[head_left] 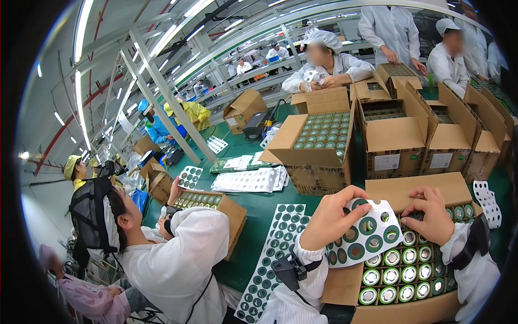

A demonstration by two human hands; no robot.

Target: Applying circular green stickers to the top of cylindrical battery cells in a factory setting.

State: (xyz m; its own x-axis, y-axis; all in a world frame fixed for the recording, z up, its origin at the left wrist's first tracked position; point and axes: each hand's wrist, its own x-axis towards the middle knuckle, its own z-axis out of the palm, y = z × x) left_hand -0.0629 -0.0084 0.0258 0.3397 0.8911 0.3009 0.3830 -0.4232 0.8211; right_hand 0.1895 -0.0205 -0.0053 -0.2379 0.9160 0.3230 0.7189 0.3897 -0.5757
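My left hand (335, 215) is closed on a white backing sheet (387, 212) of dark green ring stickers, held at a tilt over an open cardboard box (342, 286). Some places on the sheet are bare holes. Cylindrical battery cells (389, 276) with green wraps stand upright in the box between cardboard dividers. Many show bare silver ends, while cells (458, 213) along the right side carry dark green rings. My right hand (430, 216) is low over the cells near the far flap, thumb and forefinger pinched together. Whatever sits between those fingertips is too small to make out.
A long sticker sheet (275, 245) lies on the green table (253, 204) left of my box. Beyond stand several open cell boxes (318, 167) and white sheets (245, 181). A co-worker (172, 254) works close on my left at another box (233, 216); others sit opposite.
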